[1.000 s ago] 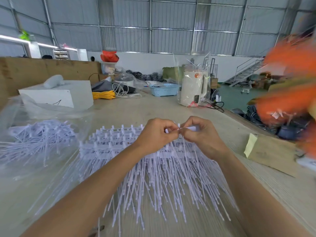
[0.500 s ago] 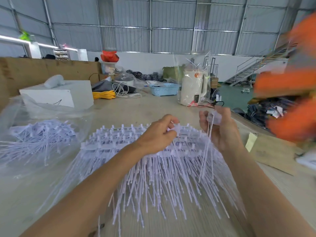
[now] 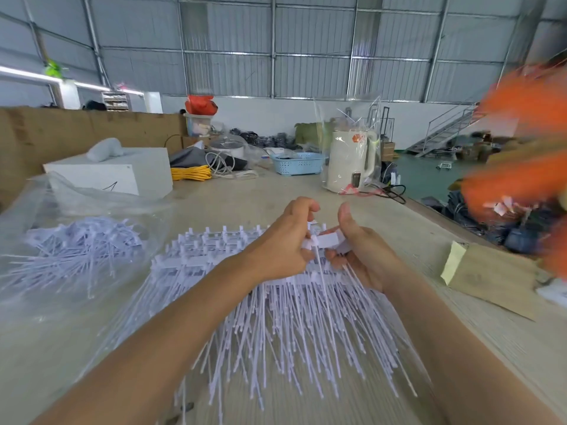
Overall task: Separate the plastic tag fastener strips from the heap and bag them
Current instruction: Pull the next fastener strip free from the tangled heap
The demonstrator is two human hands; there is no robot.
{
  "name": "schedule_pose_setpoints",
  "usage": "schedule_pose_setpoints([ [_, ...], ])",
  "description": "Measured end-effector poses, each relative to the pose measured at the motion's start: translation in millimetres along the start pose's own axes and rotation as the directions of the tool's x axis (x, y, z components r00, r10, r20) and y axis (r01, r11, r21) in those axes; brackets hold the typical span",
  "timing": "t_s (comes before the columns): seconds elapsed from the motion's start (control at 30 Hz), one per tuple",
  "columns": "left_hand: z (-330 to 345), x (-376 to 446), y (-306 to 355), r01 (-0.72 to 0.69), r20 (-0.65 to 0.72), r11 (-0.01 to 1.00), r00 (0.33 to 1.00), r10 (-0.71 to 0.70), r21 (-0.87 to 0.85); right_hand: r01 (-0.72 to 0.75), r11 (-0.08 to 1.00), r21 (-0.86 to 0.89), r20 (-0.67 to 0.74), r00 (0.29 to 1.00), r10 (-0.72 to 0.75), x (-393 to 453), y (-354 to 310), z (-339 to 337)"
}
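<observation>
A heap of white plastic tag fastener strips [image 3: 276, 326] fans out across the table in front of me, heads at the far side, thin tails toward me. My left hand [image 3: 282, 243] and my right hand [image 3: 362, 250] meet above the heap's far edge. My right hand holds a small bundle of white fastener heads [image 3: 329, 240] in its palm. My left hand pinches a single fastener [image 3: 319, 271] right at that bundle, its tail hanging down. A clear plastic bag [image 3: 61, 210] lies open at the left with separated fasteners [image 3: 79, 243] inside.
A white box [image 3: 122, 173] stands behind the bag. Farther back are a yellow cable coil [image 3: 190, 173], a blue basket [image 3: 297, 163] and a white kettle in plastic wrap [image 3: 349, 161]. A brown envelope [image 3: 491, 277] lies at the right. Blurred orange shapes [image 3: 521, 167] move at the right edge.
My right hand, lifted to the right with a few fasteners half a second ago, has come back down. Both hands meet again at the bundle of heads.
</observation>
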State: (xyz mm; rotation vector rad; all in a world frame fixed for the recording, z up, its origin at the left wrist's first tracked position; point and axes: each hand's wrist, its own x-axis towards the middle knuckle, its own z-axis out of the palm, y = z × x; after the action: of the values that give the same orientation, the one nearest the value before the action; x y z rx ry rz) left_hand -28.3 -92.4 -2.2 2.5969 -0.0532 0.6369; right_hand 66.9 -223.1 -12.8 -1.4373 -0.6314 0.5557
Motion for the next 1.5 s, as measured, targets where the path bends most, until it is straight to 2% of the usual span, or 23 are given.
schedule_pose_setpoints([
  [0.1, 0, 0, 0, 0.004, -0.001, 0.998, 1.0, -0.004, 0.063, 0.02, 0.996, -0.086, 0.047, 0.999, -0.016, -3, -2, 5],
  [0.2, 0, 0, 0, 0.0, -0.028, 0.995, 1.0, 0.003, 0.101, 0.099, 0.989, -0.109, 0.068, 0.993, -0.092, -3, 1, 8],
  [0.33, -2, 1, -2, 0.008, -0.095, 0.992, 0.995, 0.004, 0.129, 0.172, 0.985, -0.033, 0.056, 0.984, -0.17, -2, 3, 9],
  [0.47, -8, -3, -4, -0.048, -0.145, 0.967, 0.986, 0.086, 0.249, 0.183, 0.979, 0.095, 0.004, 0.983, -0.184, 1, 3, 8],
  [0.57, -10, -6, -4, -0.029, -0.184, 0.941, 0.978, 0.096, 0.337, 0.178, 0.98, 0.091, 0.058, 0.981, -0.184, 2, 4, 6],
  [0.67, -11, -6, -4, -0.052, -0.163, 0.926, 0.979, 0.121, 0.373, 0.207, 0.977, 0.055, 0.098, 0.972, -0.212, 2, 5, 5],
  [0.8, -11, -4, -5, -0.061, -0.092, 0.897, 0.989, 0.113, 0.438, 0.277, 0.961, 0.007, 0.081, 0.958, -0.276, 4, 9, 5],
  [0.97, -11, -4, -7, -0.042, -0.045, 0.911, 0.997, 0.066, 0.409, 0.404, 0.898, -0.174, 0.116, 0.914, -0.389, 2, 10, 4],
  [1.07, -14, -5, -11, -0.043, -0.013, 0.982, 0.999, 0.046, 0.186, 0.465, 0.828, -0.314, 0.162, 0.885, -0.436, 1, 11, 2],
  [1.13, -15, -6, -14, -0.046, 0.011, 0.989, 0.999, 0.045, 0.139, 0.479, 0.828, -0.292, 0.19, 0.878, -0.44, 0, 12, 2],
  [1.23, -12, -7, -15, -0.051, -0.017, 0.987, 0.998, 0.054, 0.156, 0.407, 0.902, -0.144, 0.194, 0.905, -0.378, -1, 11, 3],
  [1.4, -6, -7, -8, -0.019, -0.109, 0.965, 0.993, 0.05, 0.263, 0.424, 0.886, -0.185, 0.145, 0.904, -0.402, 0, 11, 7],
  [1.5, -5, -6, -5, -0.041, -0.167, 0.985, 0.983, 0.069, 0.165, 0.457, 0.88, -0.131, 0.095, 0.889, -0.448, 0, 9, 9],
])
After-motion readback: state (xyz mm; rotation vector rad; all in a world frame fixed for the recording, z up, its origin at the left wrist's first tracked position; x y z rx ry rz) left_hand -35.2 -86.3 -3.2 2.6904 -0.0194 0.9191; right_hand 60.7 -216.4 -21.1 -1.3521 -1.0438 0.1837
